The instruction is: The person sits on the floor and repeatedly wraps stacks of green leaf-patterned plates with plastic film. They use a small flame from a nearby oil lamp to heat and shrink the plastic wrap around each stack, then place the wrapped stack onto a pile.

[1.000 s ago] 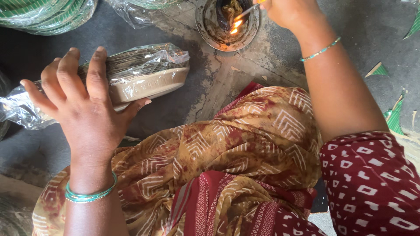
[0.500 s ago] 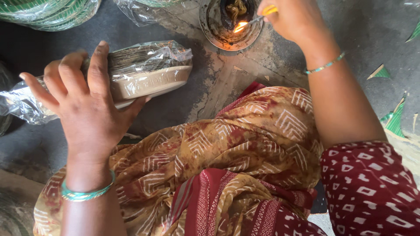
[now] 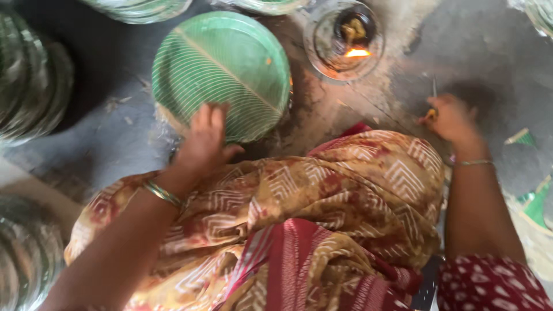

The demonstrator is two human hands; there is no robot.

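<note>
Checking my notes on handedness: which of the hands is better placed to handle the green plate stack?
Probably the left hand: its fingers rest on the green plate stack. The right hand is well off to the side, holding a small stick.

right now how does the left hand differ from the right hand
The left hand lies spread on the rim of the green plate stack; the right hand is closed in a grip on a thin stick, down by the floor. The left is nearer the middle of the view, the right out toward the edge. Both wear thin bangles at the wrist.

Dim, motion-blurred view; a small flame [image 3: 357, 53] glows at top.
</note>
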